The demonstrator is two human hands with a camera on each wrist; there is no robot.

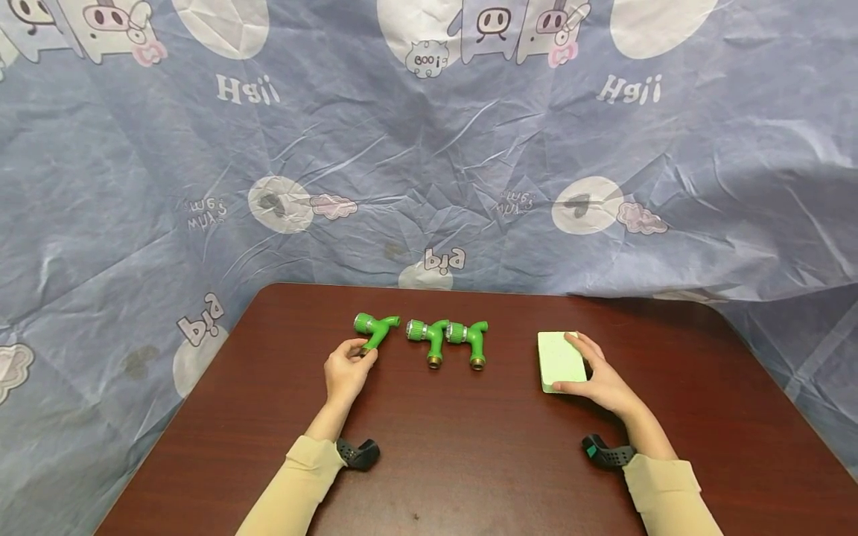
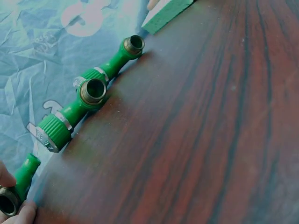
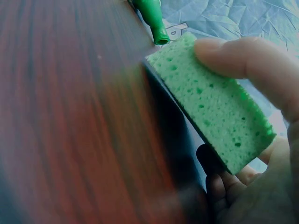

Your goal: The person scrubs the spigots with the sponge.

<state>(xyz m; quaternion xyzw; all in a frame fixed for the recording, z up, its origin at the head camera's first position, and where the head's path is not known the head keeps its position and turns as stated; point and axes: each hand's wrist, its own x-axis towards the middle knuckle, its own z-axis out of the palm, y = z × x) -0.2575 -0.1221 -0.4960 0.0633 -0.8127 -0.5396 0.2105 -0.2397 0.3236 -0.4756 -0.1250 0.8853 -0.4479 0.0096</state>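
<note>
Two Grips and a Tight Row

From where I stand, the left hand [image 1: 345, 374] has the leftmost green tap [image 1: 380, 329] pinched near its brass threaded end, thumb on one side and fingers on the other. The right hand [image 1: 608, 383] grasps the pale green sponge [image 1: 561, 360] across its width, thumb along the near edge, fingers over the far one. Whether either thing is raised off the dark table [image 1: 469, 461], I can't tell.

Between the hands lie the middle tap [image 1: 436, 336] and the right tap [image 1: 476, 339], their threaded ends toward the person. The middle one's spout comes right up to the other's ribbed knob; touching or just short of it, I can't say.

The tap in hand looks the riskier hold to me: it's pinched at one end, with knob and spout sticking out beyond the fingers, so it could twist or tip if the pinch loosens. Swung rightward, its spout could knock the middle tap, and that could shove its neighbour. The sponge seems safer, though a hard squeeze might buckle it, and a slack one might let it slip.
</note>
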